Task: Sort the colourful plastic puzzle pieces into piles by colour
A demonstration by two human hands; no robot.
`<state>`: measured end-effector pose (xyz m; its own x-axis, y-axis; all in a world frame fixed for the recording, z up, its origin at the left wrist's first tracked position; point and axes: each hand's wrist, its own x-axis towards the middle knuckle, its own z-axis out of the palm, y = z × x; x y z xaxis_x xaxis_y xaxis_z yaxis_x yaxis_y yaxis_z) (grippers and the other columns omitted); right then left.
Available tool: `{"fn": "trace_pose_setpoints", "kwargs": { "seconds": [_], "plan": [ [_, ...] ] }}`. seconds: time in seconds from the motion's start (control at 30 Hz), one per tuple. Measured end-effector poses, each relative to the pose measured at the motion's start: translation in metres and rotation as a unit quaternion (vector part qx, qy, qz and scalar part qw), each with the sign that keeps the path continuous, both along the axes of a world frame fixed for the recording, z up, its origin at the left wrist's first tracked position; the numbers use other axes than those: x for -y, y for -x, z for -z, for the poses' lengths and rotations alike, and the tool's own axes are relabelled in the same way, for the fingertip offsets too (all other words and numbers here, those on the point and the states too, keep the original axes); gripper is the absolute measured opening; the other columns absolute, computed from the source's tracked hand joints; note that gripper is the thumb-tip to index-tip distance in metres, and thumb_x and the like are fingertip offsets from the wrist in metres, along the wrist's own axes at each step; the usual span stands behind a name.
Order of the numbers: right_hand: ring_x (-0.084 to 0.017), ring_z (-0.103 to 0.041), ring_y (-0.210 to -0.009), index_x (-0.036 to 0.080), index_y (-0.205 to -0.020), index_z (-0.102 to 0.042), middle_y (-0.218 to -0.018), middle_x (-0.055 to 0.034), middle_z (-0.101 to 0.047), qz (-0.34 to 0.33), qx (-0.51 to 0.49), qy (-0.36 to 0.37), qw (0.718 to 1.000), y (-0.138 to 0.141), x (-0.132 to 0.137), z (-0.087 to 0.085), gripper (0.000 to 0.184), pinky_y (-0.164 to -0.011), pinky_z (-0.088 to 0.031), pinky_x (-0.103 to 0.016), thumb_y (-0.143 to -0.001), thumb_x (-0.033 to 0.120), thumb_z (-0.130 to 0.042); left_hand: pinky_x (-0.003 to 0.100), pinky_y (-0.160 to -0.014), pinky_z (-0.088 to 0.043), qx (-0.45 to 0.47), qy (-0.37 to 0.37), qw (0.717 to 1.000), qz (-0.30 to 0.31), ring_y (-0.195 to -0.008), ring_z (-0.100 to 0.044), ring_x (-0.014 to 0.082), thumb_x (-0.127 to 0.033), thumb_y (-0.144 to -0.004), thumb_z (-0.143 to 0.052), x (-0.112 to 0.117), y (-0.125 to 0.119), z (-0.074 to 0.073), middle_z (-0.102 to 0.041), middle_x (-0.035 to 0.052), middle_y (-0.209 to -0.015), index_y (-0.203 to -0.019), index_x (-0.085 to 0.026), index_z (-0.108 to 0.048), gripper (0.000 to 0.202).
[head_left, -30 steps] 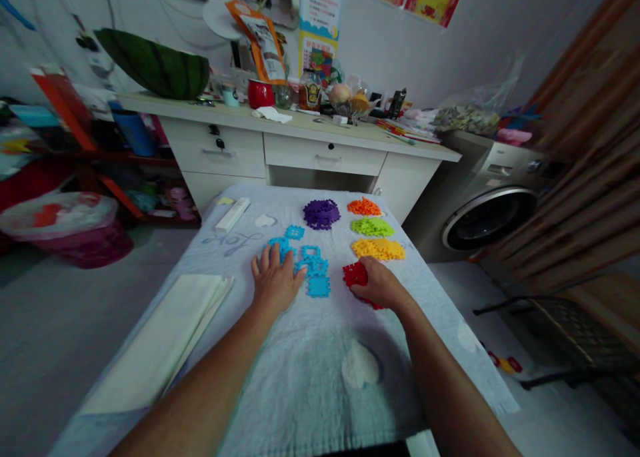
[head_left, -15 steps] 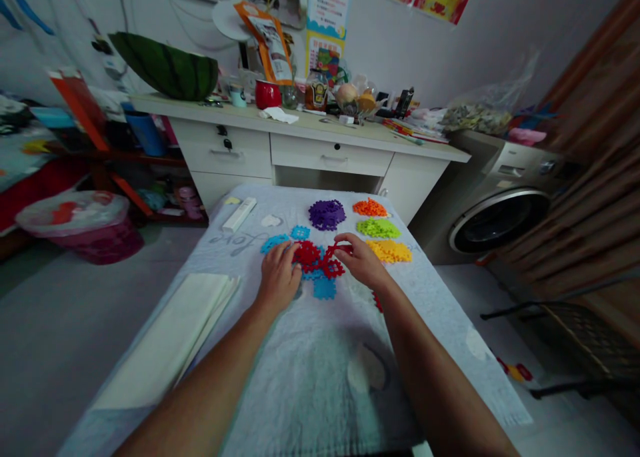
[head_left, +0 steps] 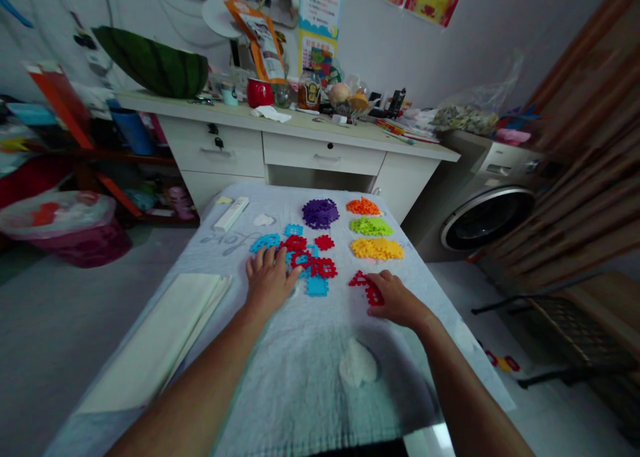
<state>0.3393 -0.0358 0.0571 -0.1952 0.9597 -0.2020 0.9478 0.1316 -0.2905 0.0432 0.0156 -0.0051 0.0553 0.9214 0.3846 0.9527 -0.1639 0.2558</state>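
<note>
Flat plastic interlocking pieces with notched edges lie on the cloth-covered table. My left hand rests with its fingers spread at the left side of a mixed heap, touching blue pieces and near red pieces. A blue square piece sticks out at the heap's near side. Right of the heap, my right hand has its thumb and fingers on a red piece at the table surface. Another red piece lies against it. Part of the held piece is hidden by the fingers.
Purple, orange, green and yellow piles of pieces sit at the back. A folded pale cloth and a white box lie at left. Beyond stand a white desk and a washing machine.
My right hand has moved from the heap toward the right and nearer me, to the separate red pieces. The red pieces in the heap are more spread out. My left hand stays beside the heap.
</note>
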Motion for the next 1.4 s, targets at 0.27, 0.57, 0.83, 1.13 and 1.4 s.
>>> {"fn": "trace_pose_setpoints", "kwargs": {
  "seconds": [0.27, 0.57, 0.83, 1.13, 1.4],
  "plan": [
    [-0.018, -0.052, -0.087, 0.018, -0.108, -0.064, -0.098, -0.0058, -0.052, -0.057, -0.059, 0.012, 0.997, 0.021, -0.006, -0.011, 0.040, -0.081, -0.042, -0.030, -0.070, 0.026, -0.072, 0.055, -0.106, -0.028, 0.014, 0.008, 1.000, 0.007, -0.128, -0.038, 0.0361, -0.046, -0.088, -0.051, -0.001, 0.004, 0.001, -0.054, 0.0137, -0.134, -0.129, -0.020, -0.055, 0.049],
    [-0.022, -0.053, -0.095, 0.018, -0.111, -0.060, -0.110, -0.0098, -0.054, -0.078, 0.002, -0.045, 0.996, 0.065, -0.037, -0.006, 0.051, -0.082, -0.041, -0.032, -0.065, 0.032, -0.077, 0.054, -0.105, -0.025, 0.054, 0.008, 0.995, 0.080, -0.096, -0.055, 0.0254, -0.046, -0.090, -0.049, 0.000, 0.008, -0.013, -0.066, 0.0037, -0.084, -0.075, -0.023, -0.066, 0.032],
    [-0.029, -0.053, -0.101, 0.016, -0.115, -0.059, -0.110, -0.0148, -0.057, -0.053, 0.068, -0.018, 0.996, 0.054, -0.032, -0.001, 0.050, -0.081, -0.039, -0.037, -0.069, 0.030, -0.072, 0.051, -0.102, -0.032, 0.062, -0.027, 0.997, 0.036, -0.112, -0.051, 0.0281, -0.032, -0.090, -0.047, -0.011, 0.017, -0.005, -0.065, 0.0075, -0.117, -0.099, -0.024, -0.069, 0.025],
    [-0.018, -0.056, -0.081, 0.017, -0.107, -0.057, -0.093, -0.0058, -0.061, -0.026, -0.026, 0.011, 0.999, 0.048, -0.029, 0.000, 0.045, -0.065, -0.036, -0.025, -0.067, 0.024, -0.075, 0.067, -0.105, -0.020, 0.023, -0.002, 0.999, -0.042, -0.124, -0.041, 0.0374, -0.048, -0.088, -0.049, -0.007, 0.012, -0.002, -0.059, 0.0149, -0.125, -0.122, -0.022, -0.059, 0.044],
    [-0.013, -0.054, -0.068, 0.020, -0.105, -0.057, -0.078, 0.0024, -0.061, -0.039, -0.197, -0.045, 0.979, 0.074, -0.050, -0.024, 0.035, -0.061, -0.038, -0.024, -0.075, 0.031, -0.071, 0.063, -0.104, -0.024, 0.009, -0.015, 0.999, -0.043, -0.104, -0.050, 0.0317, -0.051, -0.088, -0.049, -0.004, 0.014, -0.010, -0.063, 0.0102, -0.097, -0.078, -0.023, -0.069, 0.036]
  ]
}}
